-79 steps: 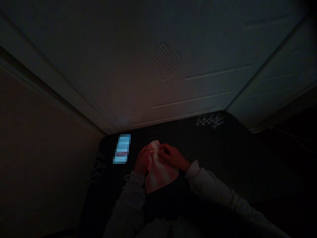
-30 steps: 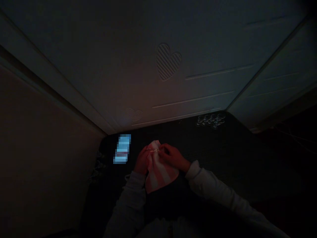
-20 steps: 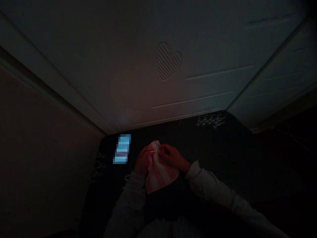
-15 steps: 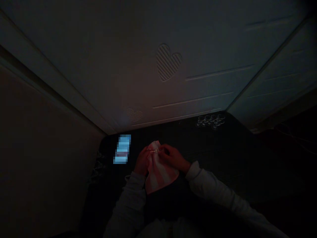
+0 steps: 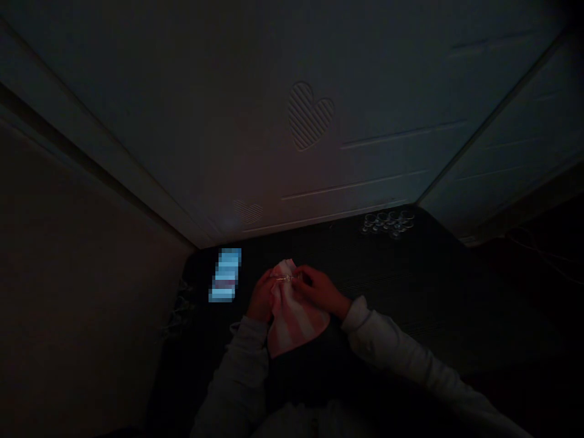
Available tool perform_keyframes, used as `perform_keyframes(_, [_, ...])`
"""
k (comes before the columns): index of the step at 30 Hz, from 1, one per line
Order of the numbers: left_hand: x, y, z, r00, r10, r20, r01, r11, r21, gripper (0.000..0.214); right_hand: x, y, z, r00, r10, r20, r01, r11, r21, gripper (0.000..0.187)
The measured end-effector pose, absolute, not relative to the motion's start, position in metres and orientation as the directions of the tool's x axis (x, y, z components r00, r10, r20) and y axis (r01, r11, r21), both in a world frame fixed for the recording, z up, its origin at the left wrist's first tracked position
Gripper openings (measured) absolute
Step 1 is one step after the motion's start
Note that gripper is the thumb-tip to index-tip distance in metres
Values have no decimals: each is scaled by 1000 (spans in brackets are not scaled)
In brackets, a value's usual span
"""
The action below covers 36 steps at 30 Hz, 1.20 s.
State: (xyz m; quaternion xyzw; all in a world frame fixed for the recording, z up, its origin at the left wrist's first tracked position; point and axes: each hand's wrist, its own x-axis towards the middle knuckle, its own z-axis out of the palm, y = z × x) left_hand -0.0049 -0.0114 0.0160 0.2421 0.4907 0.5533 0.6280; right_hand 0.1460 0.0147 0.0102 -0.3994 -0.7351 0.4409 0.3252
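A pink and white striped cloth (image 5: 296, 322) spreads out below my hands, its narrow gathered end pointing away from me. Across that gathered part lies a small, thin, shiny thing (image 5: 287, 278); the dark hides its exact kind. My left hand (image 5: 262, 297) is closed at the cloth's left edge, by one end of the shiny thing. My right hand (image 5: 323, 291) comes in from the right with bent fingers pinched at the other end. Both sets of fingertips are only dimly visible.
A lit phone (image 5: 225, 275), its screen blurred out, lies left of my hands on the dark table (image 5: 387, 286). Several clear, round-rimmed pieces, like small glasses (image 5: 389, 222), stand at the back right. More clear pieces (image 5: 180, 307) line the left edge. A pale panel (image 5: 255, 146) with hearts rises behind.
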Motion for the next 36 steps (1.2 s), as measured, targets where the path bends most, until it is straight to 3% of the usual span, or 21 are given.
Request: perform_keyframes(36, [-6,-11,13,-125,923,-363,-437,277,856,22,146,14,11,-467,877,115,318,288,-903,22])
